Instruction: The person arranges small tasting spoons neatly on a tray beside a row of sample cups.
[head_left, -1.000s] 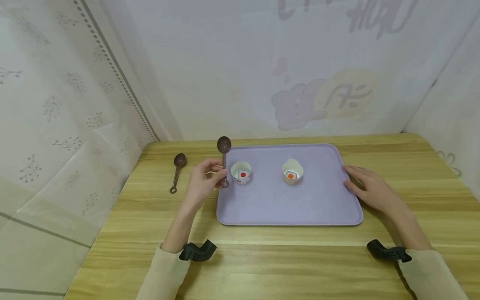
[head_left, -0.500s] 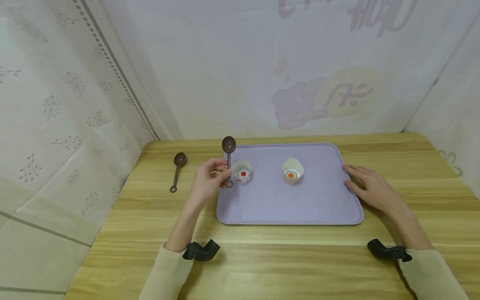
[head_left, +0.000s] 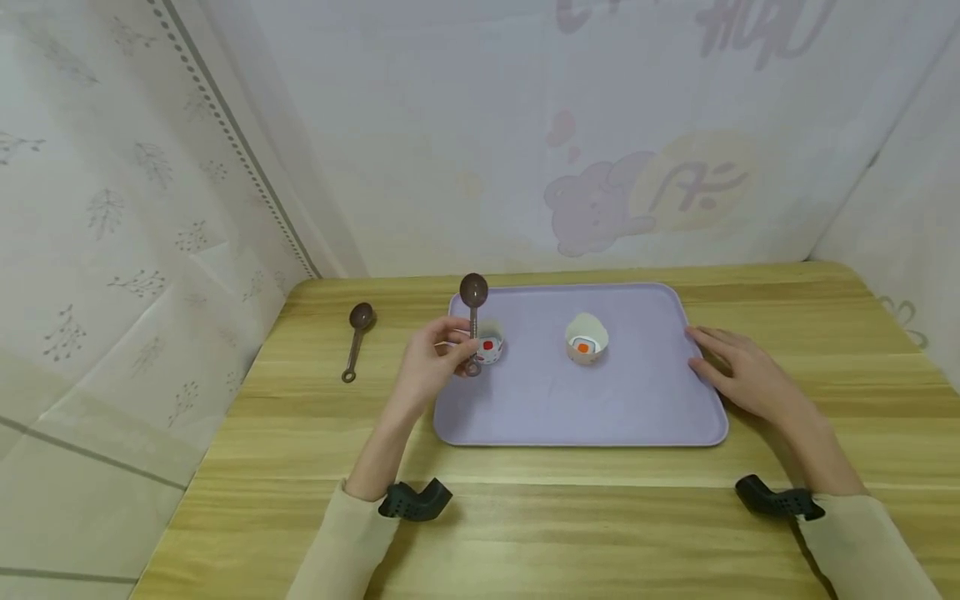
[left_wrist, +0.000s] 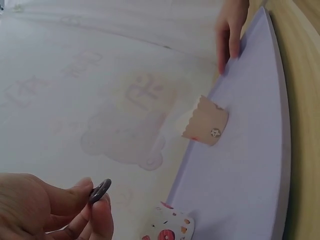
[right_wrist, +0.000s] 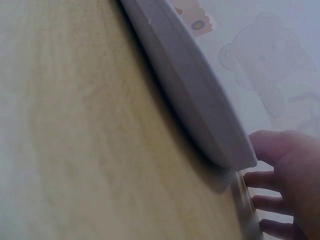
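Note:
My left hand (head_left: 435,358) pinches a dark brown measuring spoon (head_left: 473,292) by its handle, bowl up, over the left side of a lilac tray (head_left: 570,417). Behind the spoon, partly hidden by it and my fingers, stands a white paper baking cup (head_left: 491,350) with a red-marked piece inside. A beige baking cup (head_left: 587,340) with an orange-marked piece stands near the tray's middle. In the left wrist view only the ring end of the handle (left_wrist: 100,191) shows between thumb and fingers. My right hand (head_left: 742,375) rests at the tray's right rim, fingers extended.
A second brown measuring spoon (head_left: 357,340) lies on the wooden table (head_left: 585,517) left of the tray. A printed cloth (head_left: 450,167) hangs behind the table, and another patterned cloth (head_left: 135,250) at the left.
My left hand has moved right with the measuring spoon, from the tray's left edge to in front of the white baking cup. The right hand stays at the tray rim.

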